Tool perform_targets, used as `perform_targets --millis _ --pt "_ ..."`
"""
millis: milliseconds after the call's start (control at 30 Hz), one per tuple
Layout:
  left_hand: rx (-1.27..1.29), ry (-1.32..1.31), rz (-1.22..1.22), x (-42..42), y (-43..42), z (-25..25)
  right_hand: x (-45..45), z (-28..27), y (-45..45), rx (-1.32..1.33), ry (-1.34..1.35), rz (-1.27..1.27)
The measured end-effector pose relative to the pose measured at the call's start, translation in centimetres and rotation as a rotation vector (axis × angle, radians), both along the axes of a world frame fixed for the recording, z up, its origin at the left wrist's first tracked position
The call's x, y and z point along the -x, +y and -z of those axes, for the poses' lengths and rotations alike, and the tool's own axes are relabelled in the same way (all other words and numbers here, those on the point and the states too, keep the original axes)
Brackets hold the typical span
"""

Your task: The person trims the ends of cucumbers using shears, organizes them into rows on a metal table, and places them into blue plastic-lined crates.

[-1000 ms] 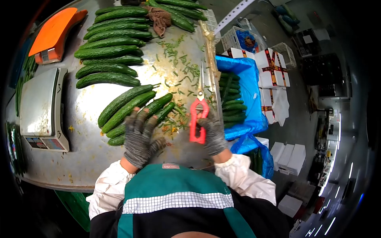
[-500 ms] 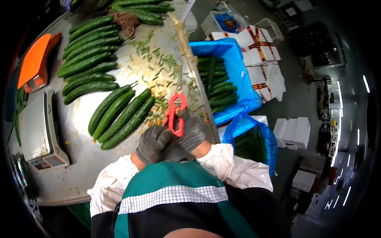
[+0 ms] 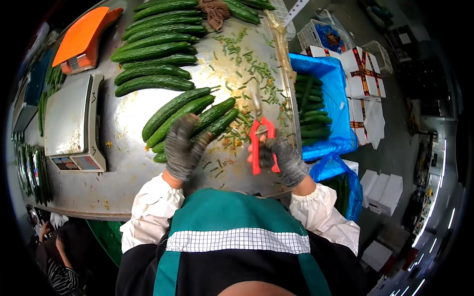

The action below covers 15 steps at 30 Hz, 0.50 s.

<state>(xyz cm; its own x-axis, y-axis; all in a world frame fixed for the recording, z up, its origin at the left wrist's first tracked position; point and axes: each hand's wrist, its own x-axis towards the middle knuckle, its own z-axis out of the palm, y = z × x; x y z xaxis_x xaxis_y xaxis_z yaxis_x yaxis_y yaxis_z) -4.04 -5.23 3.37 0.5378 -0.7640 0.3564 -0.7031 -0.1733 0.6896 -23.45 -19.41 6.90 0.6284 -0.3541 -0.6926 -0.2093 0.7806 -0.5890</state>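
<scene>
My left hand (image 3: 180, 150), in a grey knit glove with bare fingertips, is over a group of cucumbers (image 3: 170, 109) on the metal table. Its thumb and fingers are apart, hiding part of the cucumbers; whether they touch I cannot tell. Farther right, my right hand (image 3: 287, 160), also gloved, grips red-handled scissors (image 3: 255, 148). The blades point away from me, over the table. Small green stem trimmings (image 3: 256, 69) lie scattered beyond and beside the scissors.
More cucumbers (image 3: 158, 49) lie in a row farther back, near a brown cloth (image 3: 215, 14). At left stand a scale (image 3: 69, 118) and an orange-topped scale (image 3: 81, 37). A blue-lined box (image 3: 348, 123) of cucumbers sits beyond the table's right edge. Another person's arm (image 3: 61, 249) shows lower left.
My hands have separated: the left has reached forward over the cucumbers, and the right holds the scissors farther off to the right. The whole view has shifted, with the table appearing farther right.
</scene>
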Motion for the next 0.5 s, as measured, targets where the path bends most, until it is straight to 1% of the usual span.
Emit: perform_targets --millis 33,67,100,133,167,200,267,400,500 --pt "-0.1 -0.101 -0.063 -1.4 0.5 0.8 -0.7 -0.8 0.4 0.028 0.09 -0.06" --pt "-0.201 -0.2 -0.125 -2.4 0.9 1.5 -1.3 -0.9 0.5 0.027 0.088 -0.071" --pt "-0.202 -0.201 -0.137 -2.8 1.1 1.3 -2.0 -1.0 0.4 0.111 0.205 -0.214" --pt "-0.507 -0.237 -0.159 -3.2 1.3 0.9 -2.5 -1.1 0.3 0.199 0.322 -0.356" --pt "-0.813 -0.267 -0.178 -3.6 1.5 0.7 -2.3 0.1 0.1 0.447 0.194 -0.485" --pt "-0.812 -0.262 -0.189 -4.0 1.8 0.8 -2.9 0.2 0.1 0.715 0.077 -0.57" --pt "-0.959 -0.164 -0.101 -4.7 2.2 1.3 -4.6 -1.0 -0.5 0.363 0.402 -0.534" --pt "-0.952 -0.142 -0.071 -4.9 2.7 2.0 -5.6 0.1 -0.8 0.408 0.398 -0.61" --pt "-0.945 -0.129 -0.078 -4.9 2.6 2.0 -6.1 0.6 -0.9 0.455 0.348 -0.59"
